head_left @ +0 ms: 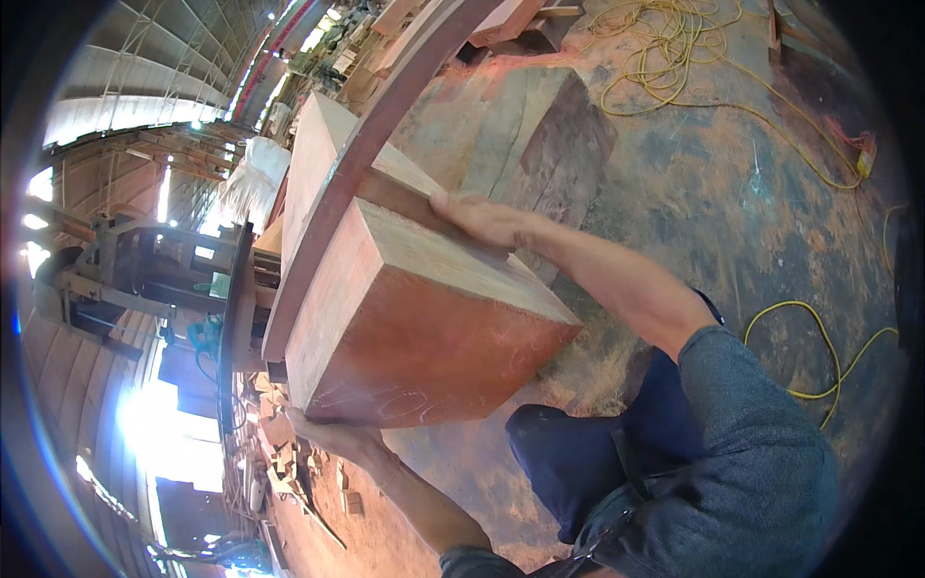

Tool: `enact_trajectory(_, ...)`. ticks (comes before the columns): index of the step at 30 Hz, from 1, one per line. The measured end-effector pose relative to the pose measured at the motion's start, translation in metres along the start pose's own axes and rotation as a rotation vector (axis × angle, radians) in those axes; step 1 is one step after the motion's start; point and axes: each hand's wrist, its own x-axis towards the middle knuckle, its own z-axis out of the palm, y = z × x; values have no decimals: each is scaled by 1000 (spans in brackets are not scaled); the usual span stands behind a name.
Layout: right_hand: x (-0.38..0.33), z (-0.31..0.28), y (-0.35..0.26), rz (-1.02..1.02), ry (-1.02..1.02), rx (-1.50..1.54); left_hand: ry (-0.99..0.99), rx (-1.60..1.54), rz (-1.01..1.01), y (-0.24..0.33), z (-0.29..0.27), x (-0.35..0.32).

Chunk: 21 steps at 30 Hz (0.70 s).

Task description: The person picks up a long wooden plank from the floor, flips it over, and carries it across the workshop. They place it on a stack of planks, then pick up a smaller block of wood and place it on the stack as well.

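Observation:
A long curved wooden rail point(332, 193) slants across large squared wood blocks, and a brown crosspiece point(400, 197) meets it partway along. On that crosspiece is my right hand point(477, 220), closed over its edge with the fingers partly hidden. The nearest wood block point(448, 347) has a reddish front face and a paler top. Beside this block's lower left corner is my left hand point(332, 438), near the lower end of the rail. Its fingers curl out of sight behind the corner, so what they grip does not show.
Another curved wooden piece point(236, 299) stands at left, beside dark wooden framework point(125, 265). A weathered block point(540, 130) lies farther off. Wood offcuts point(284, 462) litter the lower left floor. Yellow cord point(665, 58) lies tangled at upper right, with another loop point(819, 356) nearer me.

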Motion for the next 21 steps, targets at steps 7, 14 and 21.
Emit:
enact_trajectory(7, -10, 17, -16, -33, -68, -167, -27, -84, -25, -3, -3, 5)
enact_trajectory(14, -10, 23, -27, -79, 62, -115, -53, -60, -31, -3, -4, 4)
enact_trajectory(21, -1, 23, -37, -186, 92, -86, -30, -86, -44, -5, -6, 6)
